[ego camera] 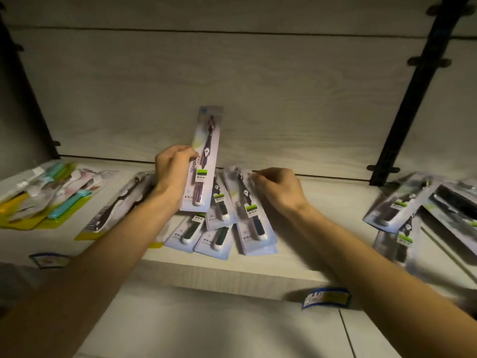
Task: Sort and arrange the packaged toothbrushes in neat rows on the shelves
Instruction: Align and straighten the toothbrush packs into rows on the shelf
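Note:
My left hand (173, 168) grips a pale blister pack with a purple toothbrush (204, 161), held upright above the shelf (322, 202). Below it lies a loose pile of similar packs (214, 228) with dark green and blue brushes, fanned out near the shelf's front edge. My right hand (278, 188) pinches the upper right edge of the pack with the blue brush (251, 215), which lies on top of that pile. A dark-handled brush pack on a yellow card (121, 202) lies partly under my left forearm.
Colourful packs in yellow, teal and pink (49, 195) lie heaped at the shelf's left. Another untidy stack of dark-brush packs (423, 210) fills the right. Black metal brackets (413, 99) run up the back wall. Blue price tags (326, 298) sit on the shelf's front edge.

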